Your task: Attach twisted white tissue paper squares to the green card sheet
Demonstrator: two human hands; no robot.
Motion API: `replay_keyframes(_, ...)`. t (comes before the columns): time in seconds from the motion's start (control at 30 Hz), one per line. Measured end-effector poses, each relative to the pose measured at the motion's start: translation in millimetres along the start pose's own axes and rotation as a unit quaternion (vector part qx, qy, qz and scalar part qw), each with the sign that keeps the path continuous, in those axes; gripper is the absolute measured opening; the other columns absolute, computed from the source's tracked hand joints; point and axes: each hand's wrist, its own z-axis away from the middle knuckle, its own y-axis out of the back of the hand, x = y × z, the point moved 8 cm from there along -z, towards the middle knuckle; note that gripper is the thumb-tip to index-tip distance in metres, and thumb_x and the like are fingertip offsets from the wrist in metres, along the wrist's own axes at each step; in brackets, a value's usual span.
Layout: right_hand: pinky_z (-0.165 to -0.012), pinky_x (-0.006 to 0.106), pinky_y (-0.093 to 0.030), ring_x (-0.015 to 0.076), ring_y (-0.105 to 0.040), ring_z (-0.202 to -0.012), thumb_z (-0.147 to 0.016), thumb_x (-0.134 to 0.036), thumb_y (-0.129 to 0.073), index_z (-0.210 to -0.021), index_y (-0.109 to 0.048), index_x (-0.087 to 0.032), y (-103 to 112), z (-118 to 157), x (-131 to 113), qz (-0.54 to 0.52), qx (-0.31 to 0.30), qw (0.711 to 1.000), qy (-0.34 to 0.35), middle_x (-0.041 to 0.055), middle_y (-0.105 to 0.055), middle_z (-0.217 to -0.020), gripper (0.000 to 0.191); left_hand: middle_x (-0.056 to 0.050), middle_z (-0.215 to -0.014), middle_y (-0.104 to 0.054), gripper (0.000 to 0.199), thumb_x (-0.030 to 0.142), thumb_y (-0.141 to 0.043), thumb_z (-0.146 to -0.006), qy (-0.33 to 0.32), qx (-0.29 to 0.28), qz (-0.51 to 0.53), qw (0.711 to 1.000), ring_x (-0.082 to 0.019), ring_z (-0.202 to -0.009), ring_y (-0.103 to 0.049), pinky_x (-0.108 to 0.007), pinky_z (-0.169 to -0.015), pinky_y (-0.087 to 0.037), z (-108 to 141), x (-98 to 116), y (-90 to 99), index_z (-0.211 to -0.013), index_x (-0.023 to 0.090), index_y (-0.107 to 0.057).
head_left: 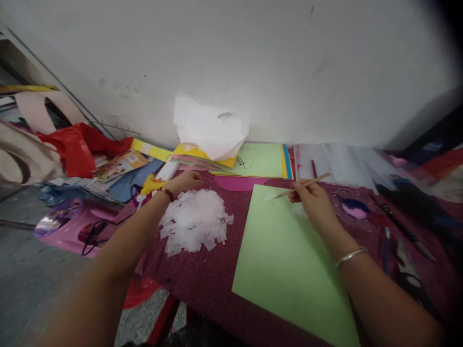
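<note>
My right hand (pixel 307 197) grips a thin wooden stick (pixel 318 178), its pointed end slanting down to the left. That tip is over the upper part of a light green sheet of paper (pixel 289 270), near a small whitish patch. A small pale bit shows just below the right hand, too blurred to name. On the left, a heap of small white paper pieces (pixel 197 219) lies on the table. My left hand (pixel 186 182) is at the far side of this heap, its fingers curled together; what they hold, if anything, is hidden.
The table (pixel 217 294) has a dark red cover. Crumpled white paper (pixel 211 127) sits on stacked coloured sheets (pixel 265 159) by the wall. Clear plastic sleeves (pixel 333 161), pens and scissors (pixel 412 279) lie at right. A red bag (pixel 77 147) and pink container (pixel 77 224) are left.
</note>
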Motion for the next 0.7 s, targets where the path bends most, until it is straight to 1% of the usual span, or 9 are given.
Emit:
replay_keyframes(0.03, -0.047, 0.029, -0.047, 0.015, -0.054, -0.048, -0.073, -0.04, -0.069, -0.071, -0.058, -0.024, 0, 0, 0, 0.003, -0.001, 1.0, -0.001, 0.0, -0.06, -0.055, 0.019, -0.001, -0.063, -0.058, 0.017, 0.034, -0.062, -0.068, -0.007, -0.014, 0.001, 1.0, -0.011, -0.051, -0.046, -0.023, -0.047, -0.034, -4, -1, -4.7, -0.07, 0.017, -0.062)
replay_keyframes(0.1, -0.048, 0.028, -0.047, 0.014, -0.055, -0.048, -0.074, -0.038, -0.067, -0.072, -0.058, -0.023, 0, 1, 0, 0.009, -0.004, 1.0, -0.002, -0.0006, -0.06, -0.056, 0.018, -0.002, -0.07, -0.063, 0.018, 0.03, -0.062, -0.066, -0.045, -0.036, 0.006, 0.998, -0.011, -0.058, -0.051, -0.022, -0.052, -0.038, -14, 3, -14.6, -0.077, 0.017, -0.065)
replay_keyframes(0.2, -0.049, 0.027, -0.047, 0.013, -0.055, -0.048, -0.075, -0.037, -0.066, -0.073, -0.058, -0.022, 0, 1, 1, 0.008, -0.005, 1.0, -0.003, -0.0013, -0.06, -0.056, 0.017, -0.002, -0.077, -0.067, 0.02, 0.024, -0.062, -0.061, -0.106, -0.069, -0.019, 0.992, -0.013, -0.066, -0.056, -0.023, -0.06, -0.042, -25, 13, -32.3, -0.079, 0.016, -0.067)
replay_keyframes(0.27, -0.048, 0.027, -0.046, 0.013, -0.055, -0.048, -0.076, -0.036, -0.067, -0.074, -0.058, -0.022, 0, 1, 1, 0.006, -0.003, 1.0, -0.003, -0.0014, -0.06, -0.056, 0.017, -0.002, -0.074, -0.067, 0.018, 0.021, -0.06, -0.059, -0.125, -0.072, -0.05, 0.988, -0.013, -0.065, -0.055, -0.022, -0.059, -0.04, -29, 16, -40.6, -0.074, 0.016, -0.067)
replay_keyframes(0.33, -0.048, 0.028, -0.047, 0.0134, -0.055, -0.048, -0.076, -0.037, -0.067, -0.074, -0.058, -0.022, 0, 0, 0, 0.006, -0.001, 1.0, -0.002, -0.0008, -0.06, -0.057, 0.017, -0.001, -0.066, -0.063, 0.013, 0.017, -0.057, -0.057, -0.13, -0.056, -0.078, 0.987, -0.012, -0.061, -0.052, -0.022, -0.055, -0.037, -31, 19, -42.6, -0.067, 0.016, -0.065)
replay_keyframes(0.43, -0.047, 0.029, -0.047, 0.0148, -0.056, -0.048, -0.075, -0.039, -0.067, -0.072, -0.058, -0.023, 0, 0, -3, 0.001, 0.004, 1.0, 0.0, 0.0004, -0.06, -0.056, 0.018, 0.001, -0.058, -0.057, 0.008, 0.015, -0.053, -0.056, -0.127, -0.029, -0.084, 0.988, -0.011, -0.055, -0.046, -0.022, -0.05, -0.032, -29, 22, -35.0, -0.058, 0.017, -0.06)
replay_keyframes(0.6, -0.046, 0.03, -0.047, 0.0154, -0.055, -0.048, -0.072, -0.041, -0.069, -0.071, -0.057, -0.024, 0, -1, -5, -0.01, 0.006, 1.0, 0.009, 0.0007, -0.06, -0.055, 0.02, 0.002, -0.053, -0.052, 0.003, 0.017, -0.056, -0.059, -0.07, 0.008, -0.012, 0.997, -0.01, -0.048, -0.041, -0.022, -0.046, -0.028, -13, 22, -5.6, -0.06, 0.018, -0.058)
replay_keyframes(0.63, -0.046, 0.03, -0.047, 0.0154, -0.055, -0.048, -0.072, -0.042, -0.069, -0.071, -0.057, -0.024, 0, -1, -5, -0.011, 0.004, 1.0, 0.011, 0.0007, -0.06, -0.055, 0.021, 0.002, -0.052, -0.051, 0.001, 0.018, -0.056, -0.061, -0.067, 0.011, -0.008, 0.998, -0.009, -0.047, -0.04, -0.022, -0.046, -0.027, -9, 24, -2.8, -0.06, 0.018, -0.058)
replay_keyframes(0.7, -0.046, 0.03, -0.046, 0.0153, -0.055, -0.048, -0.072, -0.042, -0.068, -0.07, -0.057, -0.024, -2, 0, -5, -0.013, -0.002, 1.0, 0.013, 0.0006, -0.06, -0.054, 0.021, 0.001, -0.055, -0.053, 0.004, 0.022, -0.058, -0.063, -0.079, 0.012, -0.019, 0.997, -0.01, -0.049, -0.042, -0.022, -0.047, -0.028, -3, 29, -5.1, -0.061, 0.018, -0.058)
